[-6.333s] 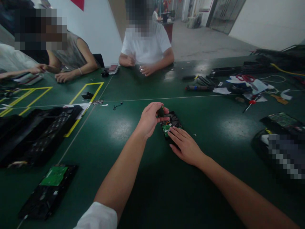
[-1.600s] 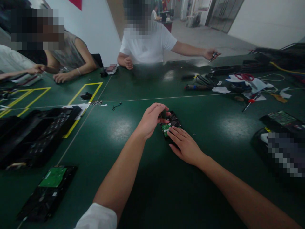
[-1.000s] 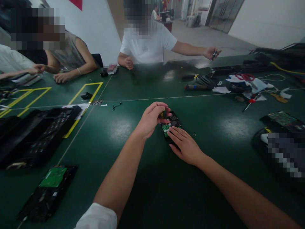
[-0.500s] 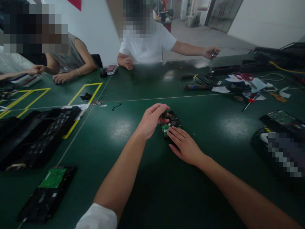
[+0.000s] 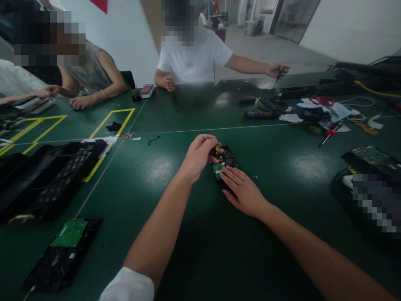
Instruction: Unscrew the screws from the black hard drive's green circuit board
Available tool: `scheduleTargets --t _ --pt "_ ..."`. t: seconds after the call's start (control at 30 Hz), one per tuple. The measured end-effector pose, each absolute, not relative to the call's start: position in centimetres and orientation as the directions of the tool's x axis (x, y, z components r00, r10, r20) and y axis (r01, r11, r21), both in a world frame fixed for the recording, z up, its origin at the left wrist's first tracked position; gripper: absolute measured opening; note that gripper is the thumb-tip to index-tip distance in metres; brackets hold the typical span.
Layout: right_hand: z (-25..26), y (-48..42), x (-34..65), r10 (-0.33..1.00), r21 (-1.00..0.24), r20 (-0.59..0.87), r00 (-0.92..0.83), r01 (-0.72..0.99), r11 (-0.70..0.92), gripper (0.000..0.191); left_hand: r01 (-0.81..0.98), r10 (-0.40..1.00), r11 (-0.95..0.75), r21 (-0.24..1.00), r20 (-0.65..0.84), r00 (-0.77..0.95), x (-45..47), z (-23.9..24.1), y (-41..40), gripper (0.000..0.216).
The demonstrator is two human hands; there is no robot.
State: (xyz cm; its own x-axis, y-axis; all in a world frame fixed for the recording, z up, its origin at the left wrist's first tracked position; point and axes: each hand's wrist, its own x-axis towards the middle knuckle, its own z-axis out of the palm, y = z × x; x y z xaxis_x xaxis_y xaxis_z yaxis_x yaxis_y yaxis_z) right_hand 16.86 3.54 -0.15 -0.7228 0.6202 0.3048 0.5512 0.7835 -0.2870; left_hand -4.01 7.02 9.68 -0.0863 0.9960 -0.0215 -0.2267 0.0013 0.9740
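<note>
A small black device casing with a green circuit board [image 5: 218,168] lies on the table in front of me. Over its far left part, my left hand [image 5: 200,156] is closed in a pinch around a small dark part with a yellow bit [image 5: 216,149]; its exact kind is too small to make out. My right hand [image 5: 242,190] rests flat on the casing's near right side, fingers stretched out over the board's edge. These fingers cover part of the casing.
A similar black casing with a green board [image 5: 69,234] lies at the near left, below a large black housing [image 5: 59,175]. A red screwdriver [image 5: 330,133], a dark tool [image 5: 261,115] and cables are at the right. Co-workers sit across the green table [image 5: 194,259].
My left hand has turned and lifted slightly, and the small dark part with its yellow bit now shows between the fingers. My right hand stays in place.
</note>
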Motion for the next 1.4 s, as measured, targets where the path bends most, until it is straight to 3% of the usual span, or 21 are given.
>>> scheduleTargets --t 0.2,0.5,0.83,1.07,1.4 --pt "-0.25 3.55 16.88 0.624 -0.293 0.313 -0.716 0.552 0.781 0.056 -0.245 0.998 0.007 0.969 -0.023 -0.065 -3.92 9.75 6.88 0.013" --pt "-0.29 3.59 16.91 0.631 -0.305 0.306 -0.713 0.555 0.774 0.057 -0.027 0.980 -0.132 0.991 0.126 -0.155 -4.58 9.48 7.26 0.018" --pt "-0.40 3.62 16.84 0.624 -0.295 0.307 -0.719 0.551 0.781 0.054 -0.285 0.997 -0.077 0.955 0.067 -0.046 -4.01 9.58 7.07 0.011" --pt "-0.16 3.56 16.82 0.635 -0.296 0.291 -0.716 0.563 0.771 0.054 -0.313 0.995 -0.098 0.945 0.101 -0.008 -4.23 9.05 7.28 0.015" --pt "-0.25 3.62 16.90 0.622 -0.308 0.318 -0.716 0.542 0.782 0.059 0.001 0.994 -0.100 0.995 0.100 -0.034 -4.57 9.84 6.72 0.021"
